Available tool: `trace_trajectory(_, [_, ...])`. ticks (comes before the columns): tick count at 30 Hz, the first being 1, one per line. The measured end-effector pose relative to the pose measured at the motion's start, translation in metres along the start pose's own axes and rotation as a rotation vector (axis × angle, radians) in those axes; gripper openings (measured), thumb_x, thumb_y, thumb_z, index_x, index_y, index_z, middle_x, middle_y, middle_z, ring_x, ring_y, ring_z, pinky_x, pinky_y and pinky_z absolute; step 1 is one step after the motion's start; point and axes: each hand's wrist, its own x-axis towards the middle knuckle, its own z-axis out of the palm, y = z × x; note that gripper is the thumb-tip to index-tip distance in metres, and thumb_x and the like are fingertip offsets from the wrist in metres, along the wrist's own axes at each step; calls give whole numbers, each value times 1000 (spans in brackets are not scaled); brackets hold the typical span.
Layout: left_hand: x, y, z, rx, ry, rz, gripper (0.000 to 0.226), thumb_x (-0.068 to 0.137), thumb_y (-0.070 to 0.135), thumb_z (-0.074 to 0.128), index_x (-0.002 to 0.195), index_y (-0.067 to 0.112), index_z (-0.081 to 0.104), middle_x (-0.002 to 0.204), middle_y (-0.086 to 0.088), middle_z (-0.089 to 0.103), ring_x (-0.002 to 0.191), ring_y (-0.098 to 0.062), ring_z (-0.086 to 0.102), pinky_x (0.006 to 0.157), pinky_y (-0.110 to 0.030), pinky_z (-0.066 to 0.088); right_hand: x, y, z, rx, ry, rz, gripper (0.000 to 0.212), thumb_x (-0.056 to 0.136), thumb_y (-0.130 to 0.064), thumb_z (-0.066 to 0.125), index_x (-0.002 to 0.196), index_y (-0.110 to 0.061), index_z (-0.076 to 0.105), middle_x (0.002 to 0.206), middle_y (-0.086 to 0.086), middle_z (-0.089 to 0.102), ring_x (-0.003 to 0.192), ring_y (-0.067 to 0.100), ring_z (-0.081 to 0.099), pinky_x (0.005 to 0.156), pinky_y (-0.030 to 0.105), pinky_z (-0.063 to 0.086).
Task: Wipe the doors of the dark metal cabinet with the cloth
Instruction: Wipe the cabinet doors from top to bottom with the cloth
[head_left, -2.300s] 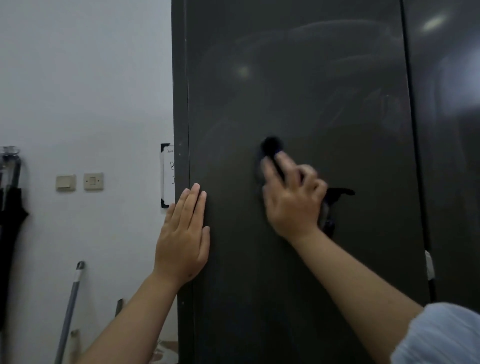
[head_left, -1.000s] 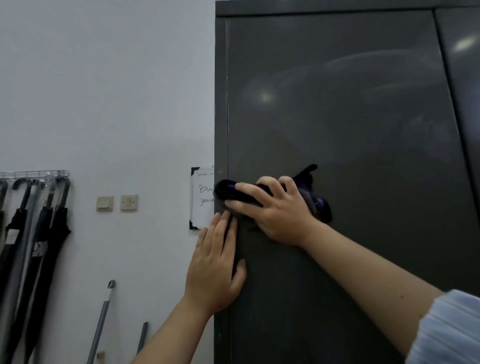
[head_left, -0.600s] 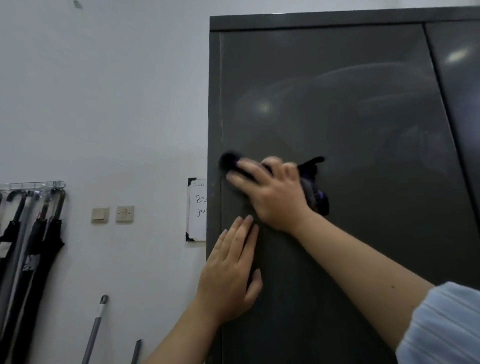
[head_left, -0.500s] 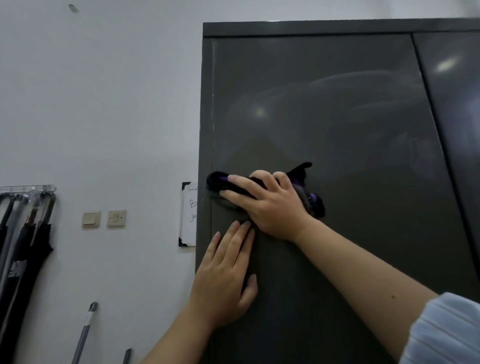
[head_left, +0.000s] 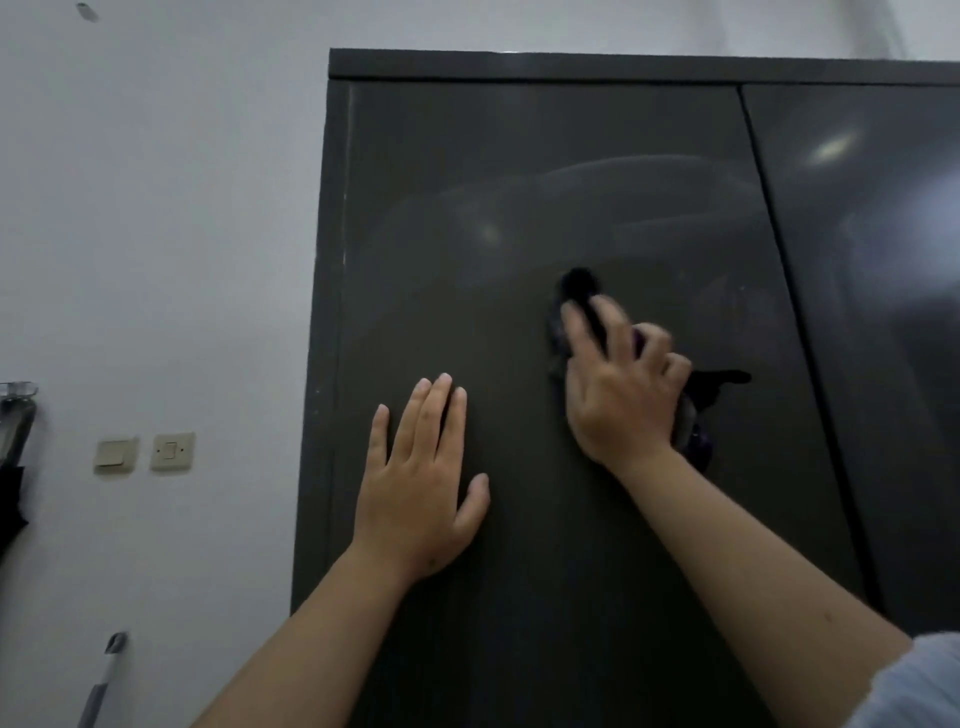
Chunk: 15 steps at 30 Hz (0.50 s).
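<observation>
The right hand (head_left: 621, 400) is pressing a dark, purple-tinged cloth (head_left: 579, 291) against the left door (head_left: 545, 182) of the tall dark grey metal cabinet (head_left: 519, 65), its grip clamped on the cloth. The left hand (head_left: 421, 493) is lying flat, fingers spread, just beside it on the same door.

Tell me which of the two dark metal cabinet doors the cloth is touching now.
The left dark metal door, the one nearer the white wall. The right hand presses the dark purple cloth on it; the right door is untouched.
</observation>
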Motion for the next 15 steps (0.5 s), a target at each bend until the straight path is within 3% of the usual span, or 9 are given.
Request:
trace_trajectory(2, [10, 9, 1, -18, 14, 4, 75, 87, 44, 38, 148, 10, 13, 157, -8, 8, 140, -15, -9, 112, -41, -6, -12, 13, -3, -42, 3, -300, 51, 87, -31, 36, 136, -26, 50, 141, 2, 48, 106, 32, 43, 77, 41, 38])
trace_trajectory(4, [20, 20, 3, -38, 21, 3, 75, 89, 42, 45, 149, 10, 11, 157, -7, 6, 142, -16, -8, 112, -40, -7, -7, 38, -4, -71, -2, -410, 52, 87, -29, 35, 136, -25, 50, 140, 0, 49, 106, 29, 41, 76, 40, 40])
trace_trajectory(6, [26, 27, 5, -49, 26, 0, 76, 89, 42, 46, 149, 10, 10, 157, -6, 5, 144, -18, -5, 112, -39, -8, 1, 64, -2, -76, -16, -251, 51, 89, -27, 38, 139, -23, 46, 143, 2, 45, 109, 34, 43, 79, 44, 38])
trace_trajectory(9, [33, 36, 9, -43, 37, -31, 77, 90, 45, 39, 149, 12, 4, 157, -4, -2, 143, -17, -9, 110, -38, -14, 13, 103, -2, -42, -46, 250, 54, 94, -23, 42, 147, -26, 30, 152, 3, 27, 117, 38, 34, 90, 47, 31])
trace_trajectory(11, [36, 42, 11, -57, 51, -65, 77, 89, 45, 39, 149, 12, 4, 157, -4, -2, 143, -17, -10, 109, -39, -16, 21, 114, -2, 13, -48, 479, 55, 96, -22, 38, 149, -27, 22, 153, 2, 19, 118, 37, 29, 93, 48, 27])
trace_trajectory(13, [38, 48, 13, -77, 68, -102, 77, 89, 44, 41, 149, 12, 5, 157, -4, -2, 143, -17, -11, 108, -40, -18, 22, 106, -4, 39, -64, 530, 54, 97, -23, 37, 148, -28, 23, 153, 2, 18, 117, 37, 29, 93, 49, 26])
trace_trajectory(15, [40, 55, 15, -85, 77, -133, 77, 89, 44, 40, 149, 11, 5, 157, -5, -3, 143, -17, -12, 108, -41, -18, 14, 91, -7, 13, -42, 355, 52, 95, -25, 41, 146, -29, 31, 153, 3, 24, 114, 39, 35, 89, 49, 31])
